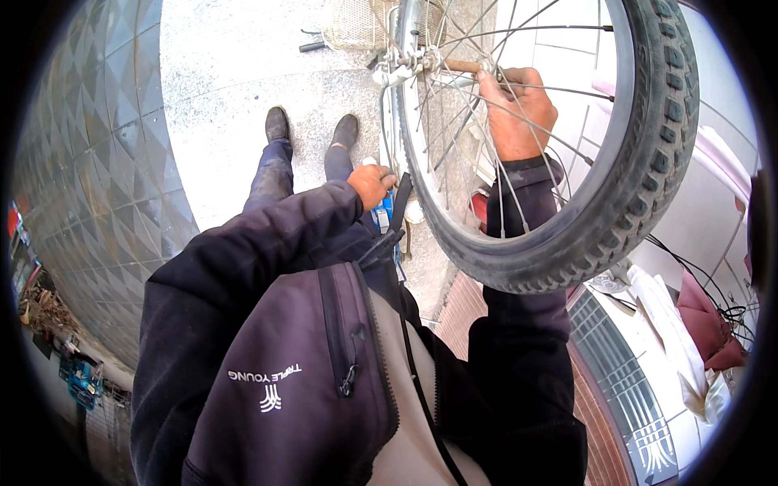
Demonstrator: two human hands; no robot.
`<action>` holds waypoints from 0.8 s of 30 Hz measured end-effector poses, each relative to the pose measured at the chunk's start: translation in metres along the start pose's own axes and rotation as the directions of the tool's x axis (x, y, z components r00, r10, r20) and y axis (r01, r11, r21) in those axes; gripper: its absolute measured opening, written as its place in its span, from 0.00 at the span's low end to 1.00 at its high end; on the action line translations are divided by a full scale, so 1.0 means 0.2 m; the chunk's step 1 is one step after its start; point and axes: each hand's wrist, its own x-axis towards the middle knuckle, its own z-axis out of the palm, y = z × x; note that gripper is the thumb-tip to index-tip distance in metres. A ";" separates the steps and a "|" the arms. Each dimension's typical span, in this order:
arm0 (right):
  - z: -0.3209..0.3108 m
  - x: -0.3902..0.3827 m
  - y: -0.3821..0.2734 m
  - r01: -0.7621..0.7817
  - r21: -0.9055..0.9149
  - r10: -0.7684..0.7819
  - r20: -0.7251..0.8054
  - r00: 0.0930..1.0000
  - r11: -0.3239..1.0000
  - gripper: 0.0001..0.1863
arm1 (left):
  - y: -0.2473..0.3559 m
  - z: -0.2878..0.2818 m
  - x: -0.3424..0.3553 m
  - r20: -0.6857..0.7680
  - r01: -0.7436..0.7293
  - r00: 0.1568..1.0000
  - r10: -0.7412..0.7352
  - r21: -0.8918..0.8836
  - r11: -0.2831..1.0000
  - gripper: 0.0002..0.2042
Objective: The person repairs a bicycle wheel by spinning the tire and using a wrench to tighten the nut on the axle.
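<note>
A bicycle wheel (671, 121) with a knobbly black tyre and thin metal spokes stands on the right. My right hand (520, 113) reaches in behind the spokes, thumb and fingers pinched at the near end of the rusty brown hub (463, 66). Whatever lies between those fingertips is too small to make out. To the left of the rim, my left hand (373, 185) is closed beside the pale metal frame tube (391, 113) and a black strap (400, 201). What it grips, if anything, is hidden.
Behind the hub sits a wire basket (352, 23) next to a black-gripped handle (312, 46). Something blue (383, 212) shows below my left hand. A patterned grey surface (89, 154) curves along the left. On the right lie dark cables (689, 263) and a dark red cloth (707, 320).
</note>
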 end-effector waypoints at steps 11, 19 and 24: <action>-0.01 0.00 -0.05 -0.044 -0.040 0.045 0.011 0.999 0.998 0.19 | 0.04 -0.09 0.02 0.141 0.057 0.989 -0.043 -0.095 0.994 0.11; -0.01 -0.01 -0.10 -0.146 0.086 0.143 0.036 0.989 0.986 0.17 | -0.02 0.01 0.07 0.137 0.183 0.979 -0.154 -0.235 0.955 0.08; 0.00 -0.01 -0.09 -0.194 0.134 0.190 0.040 0.981 0.972 0.16 | -0.07 -0.20 0.20 0.507 0.265 0.854 -0.113 -0.237 0.935 0.11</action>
